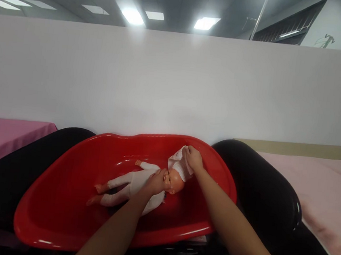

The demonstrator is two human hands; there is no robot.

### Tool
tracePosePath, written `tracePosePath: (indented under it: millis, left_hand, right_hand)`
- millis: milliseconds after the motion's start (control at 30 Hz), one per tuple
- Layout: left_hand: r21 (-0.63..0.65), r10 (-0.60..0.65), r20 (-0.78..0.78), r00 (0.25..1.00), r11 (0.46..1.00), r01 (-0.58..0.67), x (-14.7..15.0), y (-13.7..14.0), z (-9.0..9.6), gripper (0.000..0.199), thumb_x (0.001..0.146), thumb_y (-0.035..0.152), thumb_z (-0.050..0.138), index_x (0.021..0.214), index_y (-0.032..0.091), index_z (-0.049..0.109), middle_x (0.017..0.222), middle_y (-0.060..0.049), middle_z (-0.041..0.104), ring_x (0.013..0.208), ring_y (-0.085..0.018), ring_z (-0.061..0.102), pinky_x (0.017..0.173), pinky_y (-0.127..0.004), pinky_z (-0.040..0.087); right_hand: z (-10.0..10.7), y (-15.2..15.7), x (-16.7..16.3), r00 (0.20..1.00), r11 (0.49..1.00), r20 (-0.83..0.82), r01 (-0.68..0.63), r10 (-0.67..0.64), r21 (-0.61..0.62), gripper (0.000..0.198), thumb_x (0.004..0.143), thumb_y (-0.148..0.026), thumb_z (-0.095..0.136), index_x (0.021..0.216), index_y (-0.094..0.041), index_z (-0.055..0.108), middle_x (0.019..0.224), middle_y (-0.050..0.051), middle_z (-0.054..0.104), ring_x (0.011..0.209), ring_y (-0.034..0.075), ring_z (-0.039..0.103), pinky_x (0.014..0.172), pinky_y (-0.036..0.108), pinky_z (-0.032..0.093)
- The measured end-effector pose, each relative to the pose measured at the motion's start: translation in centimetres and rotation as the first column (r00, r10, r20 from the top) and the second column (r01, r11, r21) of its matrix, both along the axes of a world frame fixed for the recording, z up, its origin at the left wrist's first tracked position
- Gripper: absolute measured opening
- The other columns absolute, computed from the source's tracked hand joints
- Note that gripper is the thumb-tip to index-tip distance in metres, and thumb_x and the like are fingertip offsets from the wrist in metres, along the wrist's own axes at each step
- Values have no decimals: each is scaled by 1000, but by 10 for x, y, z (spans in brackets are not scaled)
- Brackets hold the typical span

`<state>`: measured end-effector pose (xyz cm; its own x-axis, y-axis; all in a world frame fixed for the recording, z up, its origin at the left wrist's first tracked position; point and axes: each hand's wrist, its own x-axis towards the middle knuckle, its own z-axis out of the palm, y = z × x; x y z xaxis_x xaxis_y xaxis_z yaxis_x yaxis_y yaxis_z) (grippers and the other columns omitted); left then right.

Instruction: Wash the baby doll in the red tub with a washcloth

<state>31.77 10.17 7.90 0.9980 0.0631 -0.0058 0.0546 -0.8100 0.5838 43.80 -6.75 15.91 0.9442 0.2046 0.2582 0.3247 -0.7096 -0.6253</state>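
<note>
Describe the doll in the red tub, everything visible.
The doll is a small baby figure with a smooth plastic-looking head and a white one-piece suit; bare feet and one bare hand show. It lies on its back in the red tub, head toward the right, legs toward the left, one arm out to the far side. The left hand rests on its chest by the chin. The right hand pinches a white cloth that covers the top of its head.

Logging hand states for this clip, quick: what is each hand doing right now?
Left hand: resting on the doll at chest and chin, grip unclear.
Right hand: closed, pinching the white cloth at the doll's head.
</note>
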Motion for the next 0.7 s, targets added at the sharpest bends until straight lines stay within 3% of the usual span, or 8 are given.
tracePosePath:
  millis: [133,300,400,533,633,700]
  left_hand:
    - [-42,-3,-5,1000,999,3,4,4,-8,84,62,51,82,135,20,51,132,-10,58,117,-30,55,97,-34,43]
    - [-13,-19,-32,999,1000,19,3,5,-6,77,66,51,79,132,20,53,129,-9,59,115,-28,56,96,-34,43]
    - [4,-27,-7,1000,1000,27,3,5,-5,78,65,50,80,132,19,53,127,-9,60,115,-28,57,96,-34,43]
    - [-7,-23,-19,1000,1000,23,4,6,-7,81,67,48,80,136,19,50,131,-9,58,118,-27,55,97,-33,42]
    - [11,-34,-3,999,999,34,6,6,-9,72,69,47,78,131,19,53,126,-9,60,115,-27,56,95,-33,43]
    - [15,-33,5,999,999,33,7,7,-12,71,69,48,78,129,20,54,125,-8,60,113,-27,57,95,-34,43]
  right_hand:
    - [-1,-3,4,1000,986,21,-5,1,165,41,101,-48,28,89,-22,57,93,6,68,83,19,58,70,26,37]
    - [8,-18,7,974,931,58,193,-221,309,47,102,-49,18,105,-21,56,103,9,67,89,22,58,74,27,38]
    - [11,-18,4,969,939,54,217,-240,266,48,102,-49,18,105,-21,57,100,10,68,85,21,58,70,28,36]
    - [4,-8,4,997,993,34,64,-68,101,40,102,-45,30,88,-20,59,88,8,67,77,19,56,65,28,32]
    - [-6,-1,8,999,1000,-37,-5,5,0,32,99,-39,41,83,-19,60,86,7,67,76,17,56,66,27,34]
    - [-10,0,10,994,999,-101,-36,35,-4,28,97,-35,45,81,-17,61,86,7,67,75,16,56,67,26,35]
